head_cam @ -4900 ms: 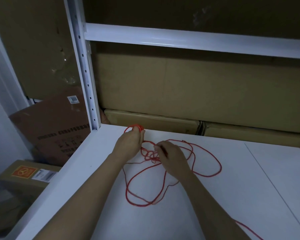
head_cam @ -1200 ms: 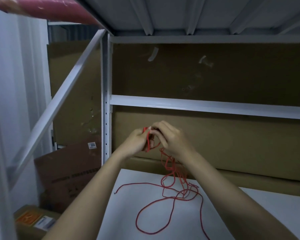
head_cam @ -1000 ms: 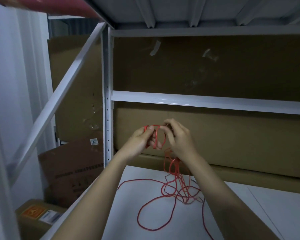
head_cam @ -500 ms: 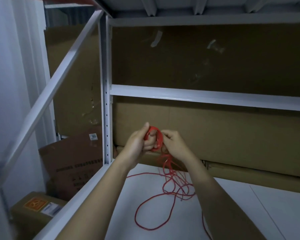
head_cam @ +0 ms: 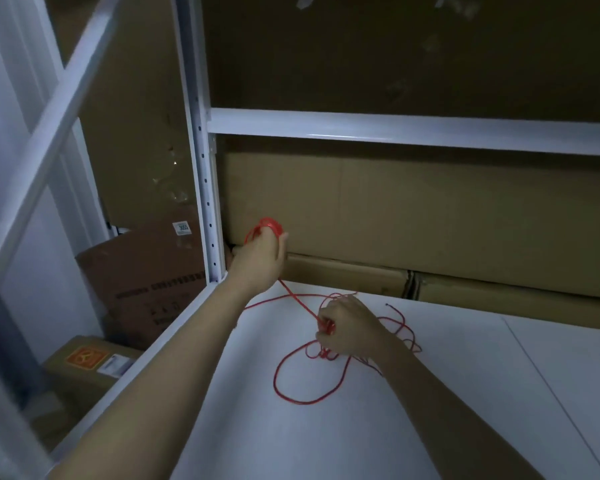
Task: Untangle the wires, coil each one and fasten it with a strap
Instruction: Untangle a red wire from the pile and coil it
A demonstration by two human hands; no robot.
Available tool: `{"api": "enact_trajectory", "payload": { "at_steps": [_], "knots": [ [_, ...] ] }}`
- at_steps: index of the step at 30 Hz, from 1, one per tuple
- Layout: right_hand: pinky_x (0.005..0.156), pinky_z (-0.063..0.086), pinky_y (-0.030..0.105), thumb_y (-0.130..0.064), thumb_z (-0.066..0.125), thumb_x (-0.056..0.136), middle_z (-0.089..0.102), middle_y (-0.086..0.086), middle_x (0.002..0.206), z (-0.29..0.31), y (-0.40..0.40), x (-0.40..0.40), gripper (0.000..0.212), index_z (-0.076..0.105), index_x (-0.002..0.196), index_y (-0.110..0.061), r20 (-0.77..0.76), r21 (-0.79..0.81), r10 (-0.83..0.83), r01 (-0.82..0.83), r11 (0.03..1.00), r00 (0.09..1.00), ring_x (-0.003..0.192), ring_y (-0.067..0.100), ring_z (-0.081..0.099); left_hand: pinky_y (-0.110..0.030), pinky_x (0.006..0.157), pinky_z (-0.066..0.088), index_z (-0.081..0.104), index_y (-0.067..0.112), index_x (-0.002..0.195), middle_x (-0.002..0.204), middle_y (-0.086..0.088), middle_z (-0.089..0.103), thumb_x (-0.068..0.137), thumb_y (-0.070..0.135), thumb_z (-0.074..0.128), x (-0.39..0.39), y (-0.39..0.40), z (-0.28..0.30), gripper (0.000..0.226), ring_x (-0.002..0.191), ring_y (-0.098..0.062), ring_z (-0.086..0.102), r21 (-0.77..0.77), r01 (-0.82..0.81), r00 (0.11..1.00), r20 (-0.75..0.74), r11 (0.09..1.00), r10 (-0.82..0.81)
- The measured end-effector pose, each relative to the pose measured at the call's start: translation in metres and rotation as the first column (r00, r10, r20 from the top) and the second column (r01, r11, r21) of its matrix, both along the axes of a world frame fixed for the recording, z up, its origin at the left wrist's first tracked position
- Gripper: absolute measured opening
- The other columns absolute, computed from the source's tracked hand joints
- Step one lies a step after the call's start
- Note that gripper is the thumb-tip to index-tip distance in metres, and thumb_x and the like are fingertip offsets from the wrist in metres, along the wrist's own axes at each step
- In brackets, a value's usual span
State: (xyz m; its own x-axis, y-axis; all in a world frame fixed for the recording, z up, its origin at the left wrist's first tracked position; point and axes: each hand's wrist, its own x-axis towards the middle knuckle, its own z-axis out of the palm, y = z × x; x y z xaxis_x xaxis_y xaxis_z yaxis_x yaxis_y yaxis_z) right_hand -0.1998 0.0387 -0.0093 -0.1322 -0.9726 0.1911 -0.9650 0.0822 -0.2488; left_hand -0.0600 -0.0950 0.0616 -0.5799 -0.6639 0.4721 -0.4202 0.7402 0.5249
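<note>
A thin red wire (head_cam: 293, 398) lies in loose tangled loops on the white shelf board (head_cam: 326, 438). My left hand (head_cam: 258, 259) is raised near the shelf post and grips a small coil of the same red wire (head_cam: 269, 226) wound at its fingers. One strand runs taut from that coil down to my right hand (head_cam: 345, 329), which is low over the tangle and pinches the wire at its fingertips. A free wire end (head_cam: 388, 305) lies just right of my right hand. No strap is in sight.
A white perforated shelf post (head_cam: 205, 202) stands just left of my left hand, with a white crossbeam (head_cam: 395, 128) above. Flat cardboard boxes (head_cam: 430, 216) fill the back of the shelf. More cartons (head_cam: 142, 271) sit on the floor to the left.
My right hand left the coil and dropped to the tangle on the board, drawing a strand taut. My left hand keeps the coil raised. The view tilted down.
</note>
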Motion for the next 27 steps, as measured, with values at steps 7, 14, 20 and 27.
{"api": "enact_trajectory", "payload": {
  "at_steps": [7, 14, 20, 27],
  "knots": [
    [0.079, 0.041, 0.034, -0.029, 0.064, 0.083, 0.056, -0.008, 0.080, 0.001, -0.001, -0.029, 0.016, 0.059, 0.074, -0.017, 0.133, -0.368, 0.004, 0.045, 0.929, 0.991, 0.090, 0.013, 0.048, -0.032, 0.063, 0.033, 0.044, 0.013, 0.080, 0.067, 0.000, 0.041, 0.101, 0.047, 0.027, 0.005, 0.019, -0.040, 0.044, 0.069, -0.019, 0.044, -0.081, 0.268, 0.783, 0.598, 0.960, -0.169],
    [0.080, 0.037, 0.035, -0.048, 0.054, 0.080, 0.061, -0.008, 0.081, -0.019, -0.004, -0.047, 0.035, 0.069, 0.077, -0.017, -0.048, -0.445, -0.053, 0.026, 0.895, 0.997, 0.090, 0.017, 0.051, -0.021, 0.051, 0.026, 0.035, 0.022, 0.045, 0.045, 0.002, 0.027, 0.097, 0.050, 0.038, 0.014, 0.034, -0.021, 0.059, 0.045, -0.013, 0.021, 0.657, 0.503, 0.801, -0.112, 0.562, -0.588],
    [0.089, 0.043, 0.034, -0.047, 0.061, 0.079, 0.061, -0.010, 0.102, -0.039, 0.003, -0.044, 0.036, 0.062, 0.105, -0.022, 0.068, -0.283, -0.098, 0.114, 0.952, 0.993, 0.100, 0.012, 0.048, -0.013, 0.042, 0.038, 0.047, 0.015, 0.056, 0.040, 0.008, 0.014, 0.091, 0.039, 0.040, 0.012, 0.025, 0.003, 0.043, 0.040, -0.007, 0.003, 0.475, 0.880, 0.471, -0.875, 0.013, 0.116],
    [0.097, 0.038, 0.033, -0.031, 0.060, 0.087, 0.059, -0.002, 0.120, -0.052, 0.008, -0.020, 0.040, 0.055, 0.126, -0.021, -0.074, -0.159, -0.031, 0.019, 0.987, 0.997, 0.111, 0.017, 0.048, -0.024, 0.062, 0.039, 0.051, 0.013, 0.084, 0.065, 0.003, 0.058, 0.105, 0.024, 0.028, -0.027, 0.019, -0.020, 0.033, 0.049, -0.010, 0.042, 0.589, 0.560, 0.617, -0.766, 0.583, 0.181]
  ]
}}
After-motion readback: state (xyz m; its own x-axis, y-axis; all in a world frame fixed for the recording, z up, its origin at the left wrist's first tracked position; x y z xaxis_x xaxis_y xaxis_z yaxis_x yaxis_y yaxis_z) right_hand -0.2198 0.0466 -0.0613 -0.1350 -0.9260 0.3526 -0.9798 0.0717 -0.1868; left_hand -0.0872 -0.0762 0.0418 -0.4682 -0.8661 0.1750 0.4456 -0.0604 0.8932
